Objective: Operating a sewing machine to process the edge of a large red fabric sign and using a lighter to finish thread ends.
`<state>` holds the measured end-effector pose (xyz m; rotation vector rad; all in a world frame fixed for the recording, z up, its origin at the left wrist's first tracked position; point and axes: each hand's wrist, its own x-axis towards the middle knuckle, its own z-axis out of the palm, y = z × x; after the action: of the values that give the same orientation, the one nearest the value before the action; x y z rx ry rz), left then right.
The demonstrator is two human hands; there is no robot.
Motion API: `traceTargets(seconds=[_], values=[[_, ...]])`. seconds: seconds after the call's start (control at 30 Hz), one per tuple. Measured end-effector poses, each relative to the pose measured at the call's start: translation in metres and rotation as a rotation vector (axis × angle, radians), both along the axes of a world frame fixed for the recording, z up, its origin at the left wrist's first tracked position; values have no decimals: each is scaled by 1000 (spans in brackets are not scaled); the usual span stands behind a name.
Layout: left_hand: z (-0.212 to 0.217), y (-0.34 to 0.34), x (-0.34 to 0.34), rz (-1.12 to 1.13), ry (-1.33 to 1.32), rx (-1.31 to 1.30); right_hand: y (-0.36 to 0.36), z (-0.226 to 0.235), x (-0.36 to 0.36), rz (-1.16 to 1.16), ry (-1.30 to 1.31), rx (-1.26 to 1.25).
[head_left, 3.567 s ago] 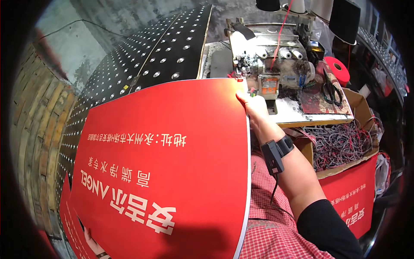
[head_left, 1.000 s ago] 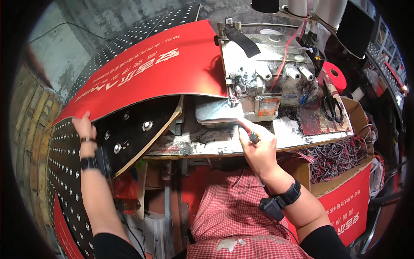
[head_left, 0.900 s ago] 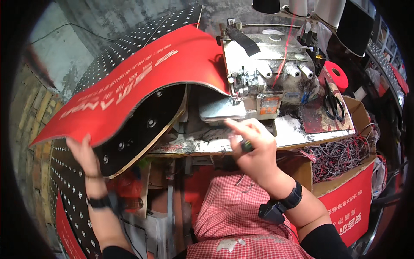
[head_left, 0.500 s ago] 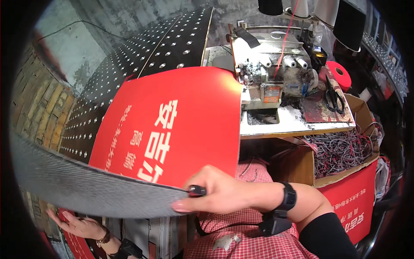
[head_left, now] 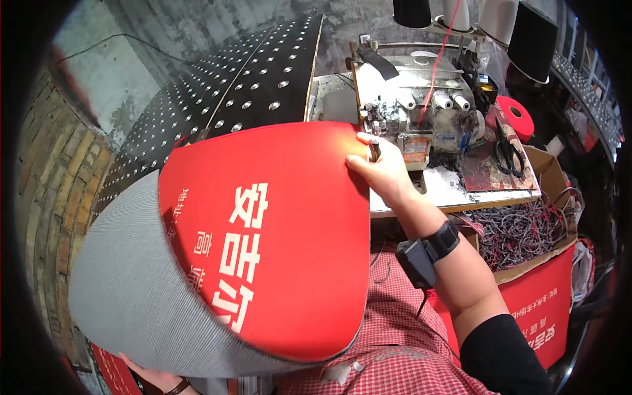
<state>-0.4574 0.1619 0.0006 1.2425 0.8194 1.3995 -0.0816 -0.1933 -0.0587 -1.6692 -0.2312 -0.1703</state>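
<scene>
A large red mat (head_left: 299, 217) with white lettering and a grey ribbed backing (head_left: 131, 263) lies in front of me, its near left part folded over so the backing faces up. My right hand (head_left: 385, 171) grips the mat's right edge by the sewing machine (head_left: 421, 99), thumb on top. A small black, metal-tipped thing (head_left: 375, 150) sticks up from the same hand; its kind is unclear. At the lower left, my left hand (head_left: 155, 376) is beside the folded mat's underside, its fingers mostly hidden by it.
A black table with round metal studs (head_left: 263, 85) stretches behind the mat. Black scissors (head_left: 507, 155) and a red tape roll (head_left: 515, 115) sit right of the machine. Below are a cardboard box of trimmings (head_left: 520, 240) and another red mat (head_left: 536, 316). Thread cones (head_left: 497, 20) hang above.
My right hand has moved up and away from me to the mat's edge by the machine. The mat's near part has folded over, and my left hand has gone lower, partly behind it.
</scene>
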Motion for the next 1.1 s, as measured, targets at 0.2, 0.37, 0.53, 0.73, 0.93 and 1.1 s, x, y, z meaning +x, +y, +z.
traceTargets(seconds=[0.2, 0.37, 0.53, 0.73, 0.93, 1.1], values=[[15, 19, -25, -177, -247, -131, -4, -10, -25, -77, -121, -239], [16, -4, -21, -103, -200, -87, -13, -20, -25, -121, -153, -227], [6, -29, -6, -43, -141, -63, -17, -25, -15, -141, -124, -201], [-63, -1, -11, 9, 425, 463, -25, -38, -48, -152, -327, -176], [-28, -39, 72, -298, -337, -291, -30, -27, -129, 88, -84, -168], [-41, -28, 112, -348, -296, -229, -32, -16, -141, 154, 6, -101]])
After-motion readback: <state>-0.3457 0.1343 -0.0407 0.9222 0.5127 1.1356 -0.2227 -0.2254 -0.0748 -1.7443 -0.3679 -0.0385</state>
